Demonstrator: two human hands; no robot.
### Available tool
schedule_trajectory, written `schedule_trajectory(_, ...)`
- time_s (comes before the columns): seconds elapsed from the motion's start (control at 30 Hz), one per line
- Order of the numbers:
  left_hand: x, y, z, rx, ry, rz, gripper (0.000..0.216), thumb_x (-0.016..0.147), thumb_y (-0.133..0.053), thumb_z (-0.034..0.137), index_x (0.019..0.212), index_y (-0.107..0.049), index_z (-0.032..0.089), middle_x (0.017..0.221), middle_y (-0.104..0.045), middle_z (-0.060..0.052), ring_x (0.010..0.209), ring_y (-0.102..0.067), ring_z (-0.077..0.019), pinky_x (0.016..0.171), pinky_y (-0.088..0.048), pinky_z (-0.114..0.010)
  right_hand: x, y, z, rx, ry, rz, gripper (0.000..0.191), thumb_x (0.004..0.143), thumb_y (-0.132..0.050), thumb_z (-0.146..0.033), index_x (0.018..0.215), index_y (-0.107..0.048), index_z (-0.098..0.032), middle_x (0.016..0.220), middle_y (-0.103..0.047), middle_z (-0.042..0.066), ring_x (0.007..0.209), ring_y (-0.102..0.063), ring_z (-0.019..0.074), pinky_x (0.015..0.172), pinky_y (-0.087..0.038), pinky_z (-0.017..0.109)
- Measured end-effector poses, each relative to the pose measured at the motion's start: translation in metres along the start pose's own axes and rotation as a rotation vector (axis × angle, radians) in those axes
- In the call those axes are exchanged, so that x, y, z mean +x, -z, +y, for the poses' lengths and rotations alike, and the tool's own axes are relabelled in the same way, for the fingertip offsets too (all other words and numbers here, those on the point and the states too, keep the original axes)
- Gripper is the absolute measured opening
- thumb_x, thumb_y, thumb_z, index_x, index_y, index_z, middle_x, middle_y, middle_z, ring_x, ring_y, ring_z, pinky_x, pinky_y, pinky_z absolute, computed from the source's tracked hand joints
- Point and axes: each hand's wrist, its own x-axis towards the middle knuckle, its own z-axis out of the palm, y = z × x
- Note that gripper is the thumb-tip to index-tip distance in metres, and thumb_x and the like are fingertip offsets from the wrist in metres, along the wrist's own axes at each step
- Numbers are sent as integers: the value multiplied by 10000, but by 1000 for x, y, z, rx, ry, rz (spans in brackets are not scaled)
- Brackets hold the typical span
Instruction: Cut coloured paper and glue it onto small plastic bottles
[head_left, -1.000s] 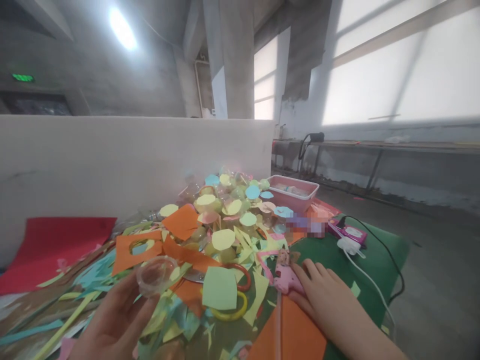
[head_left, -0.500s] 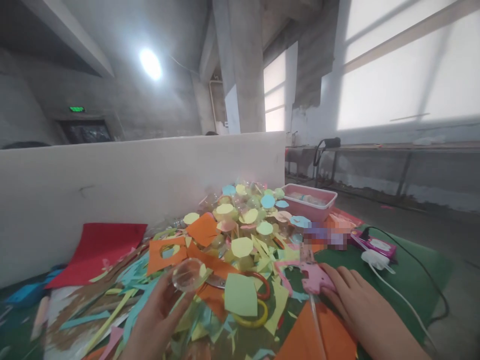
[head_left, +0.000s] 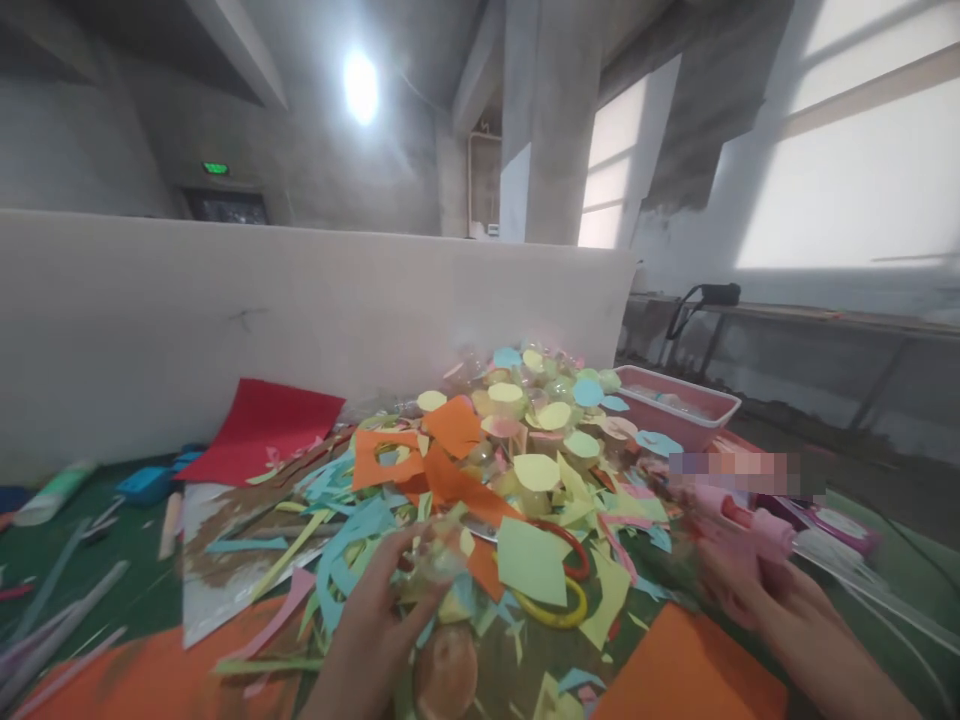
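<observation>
My left hand is closed around a small clear plastic cup, blurred by motion, above a heap of paper scraps. My right hand grips a pink hot glue gun, raised off the table on the right. Between my hands lie a pale green paper square and scissors with a red loop and a yellow loop, partly under the paper. Behind them is a pile of clear cups topped with round paper pieces.
At the back right stands a pink basket. A white partition runs behind the table. Red paper and a blue object lie left; an orange sheet lies in front. Cords trail at the right, near a purple packet.
My right hand has lifted the glue gun from the table and turned it. My left hand keeps the clear cup, now tilted. The view has swung left.
</observation>
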Motion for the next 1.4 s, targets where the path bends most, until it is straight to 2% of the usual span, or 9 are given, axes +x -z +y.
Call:
schedule_trajectory(0.1,-5,0,2,-18,-34,10,348,792,-666,387,1124,-646,283,1166,-680,-52,1100,-613,-270,958,-482,-405,-9,-14,-13,42,-40,-233,467,652,-570,-674,433,-539,-262,510,-638,64,527,-614,243,553,-543,321)
schedule_trajectory(0.2,-7,1,3,-26,-36,1,348,812,-651,363,1148,-630,274,1197,-657,-60,1145,-585,-265,986,-456,-417,-21,-31,-28,118,-90,-407,489,649,-544,-723,496,-612,-264,534,-661,78,526,-614,254,539,-541,333)
schedule_trajectory(0.4,-9,0,4,-33,-30,-36,336,838,-629,353,1159,-585,266,1208,-620,-70,1169,-557,-260,992,-437,-417,-43,-64,-33,199,-151,-549,511,682,-542,-734,568,-662,-251,577,-669,79,526,-611,245,509,-535,330)
schedule_trajectory(0.53,-9,0,2,-7,-32,-38,333,847,-626,367,1163,-569,275,1206,-600,-58,1179,-543,-250,992,-427,-400,-53,-77,-20,359,-145,-580,491,742,-549,-689,591,-678,-239,621,-656,85,553,-610,245,510,-535,333)
schedule_trajectory(0.63,-8,-2,-1,17,-37,-27,342,849,-622,381,1168,-556,274,1198,-594,-57,1150,-546,-245,964,-446,-400,-58,-80,-12,398,-170,-600,457,728,-594,-667,624,-673,-229,668,-676,85,601,-635,251,548,-545,330)
schedule_trajectory(0.73,-6,-3,-2,63,-64,3,340,836,-632,377,1153,-565,273,1162,-615,-55,1111,-566,-250,946,-455,-412,-61,-79,-10,373,-155,-577,500,719,-590,-693,722,-676,-200,684,-683,74,615,-632,238,565,-536,309)
schedule_trajectory(0.93,-4,-2,-5,113,-101,22,358,839,-628,381,1172,-555,274,1156,-625,-59,1090,-584,-250,926,-463,-412,-63,-74,-19,199,-87,-574,513,786,-529,-687,760,-695,-202,742,-707,69,689,-648,244,597,-528,288)
schedule_trajectory(1.13,-5,-3,-7,147,-118,11,341,826,-639,365,1142,-558,265,1129,-629,-50,1050,-591,-235,893,-477,-386,-61,-74,-11,219,-79,-635,486,831,-528,-651,816,-714,-202,773,-713,59,707,-659,241,618,-528,282)
schedule_trajectory(1.4,-4,-3,-8,162,-135,-17,337,829,-644,380,1140,-567,275,1132,-630,-44,1041,-578,-233,894,-475,-390,-59,-75,-12,223,-108,-683,526,856,-513,-646,1038,-717,-197,1055,-720,91,895,-673,269,695,-553,292)
